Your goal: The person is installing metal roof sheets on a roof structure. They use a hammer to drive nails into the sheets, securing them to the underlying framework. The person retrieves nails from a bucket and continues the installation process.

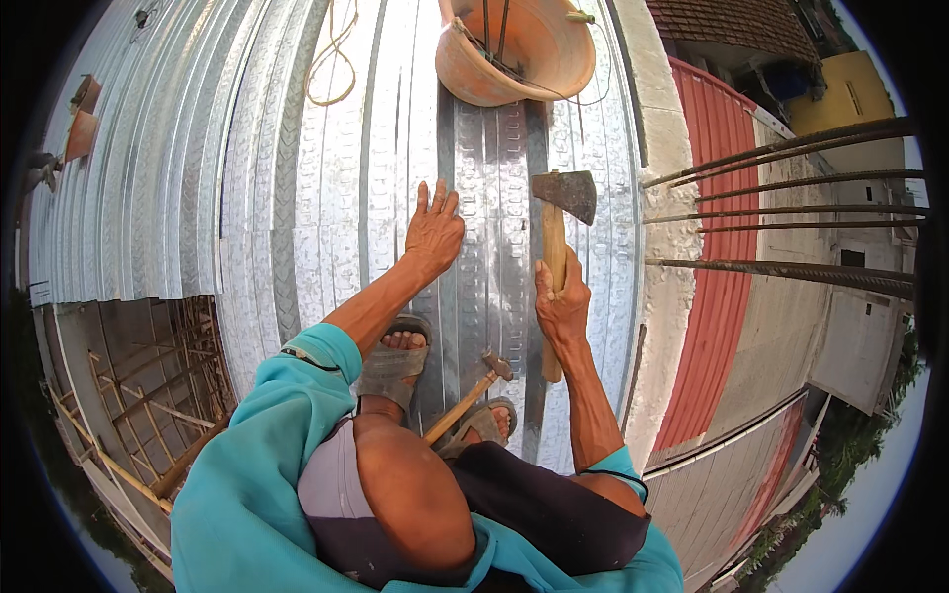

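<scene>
My left hand (436,233) rests on the ribbed metal decking (336,198), fingers stretched out and apart, holding nothing. In my right hand (564,308) is a hatchet (554,237), gripped around the middle of its wooden handle. Its dark metal head points away from me, the broad blade turned to the right. A hammer (465,400) with a wooden handle lies between my sandalled feet, its head toward the far side; my knee hides part of the handle.
An orange bucket (474,74) with thin rods inside stands ahead. A looped cord (331,69) lies beyond my left hand. Right of the decking runs a concrete edge (667,148) with several rebar rods (791,188) sticking out. At lower left, the decking ends above bamboo scaffolding (148,405).
</scene>
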Demonstrator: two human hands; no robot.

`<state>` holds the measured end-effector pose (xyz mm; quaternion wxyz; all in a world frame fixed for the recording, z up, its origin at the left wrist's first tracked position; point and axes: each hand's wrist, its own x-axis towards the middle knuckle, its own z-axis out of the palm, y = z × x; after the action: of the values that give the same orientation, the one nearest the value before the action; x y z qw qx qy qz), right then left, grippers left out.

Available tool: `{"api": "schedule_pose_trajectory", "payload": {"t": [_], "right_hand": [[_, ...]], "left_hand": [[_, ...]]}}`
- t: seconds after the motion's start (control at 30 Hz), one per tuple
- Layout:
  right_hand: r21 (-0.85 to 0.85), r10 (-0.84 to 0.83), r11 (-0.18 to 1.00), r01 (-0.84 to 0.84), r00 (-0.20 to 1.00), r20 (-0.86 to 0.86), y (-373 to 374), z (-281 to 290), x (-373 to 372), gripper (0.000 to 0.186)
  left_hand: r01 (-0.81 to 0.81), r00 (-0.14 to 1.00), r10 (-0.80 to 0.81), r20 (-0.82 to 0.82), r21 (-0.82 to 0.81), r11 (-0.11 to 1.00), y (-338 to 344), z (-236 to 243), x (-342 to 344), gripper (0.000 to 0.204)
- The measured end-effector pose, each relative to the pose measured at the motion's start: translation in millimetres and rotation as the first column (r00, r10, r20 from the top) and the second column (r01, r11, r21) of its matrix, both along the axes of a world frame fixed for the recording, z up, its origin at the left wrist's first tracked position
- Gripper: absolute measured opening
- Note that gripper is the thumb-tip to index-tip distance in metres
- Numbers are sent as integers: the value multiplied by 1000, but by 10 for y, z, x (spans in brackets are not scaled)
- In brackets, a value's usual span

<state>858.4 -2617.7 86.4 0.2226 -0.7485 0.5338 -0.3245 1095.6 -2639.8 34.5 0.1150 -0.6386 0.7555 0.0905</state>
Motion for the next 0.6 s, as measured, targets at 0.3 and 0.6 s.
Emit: {"api": "schedule_pose_trajectory", "payload": {"t": [0.3, 0.6], "right_hand": [[653, -634, 721, 231, 601, 487, -201, -854, -460, 32], [632, -651, 729, 263, 552, 521, -171, -815, -419, 27]], "left_hand": [[-258, 793, -261, -550, -692, 674, -822, 1013, 10, 19], [153, 900, -298, -318, -410, 899, -3366, 1352, 120, 22]]}}
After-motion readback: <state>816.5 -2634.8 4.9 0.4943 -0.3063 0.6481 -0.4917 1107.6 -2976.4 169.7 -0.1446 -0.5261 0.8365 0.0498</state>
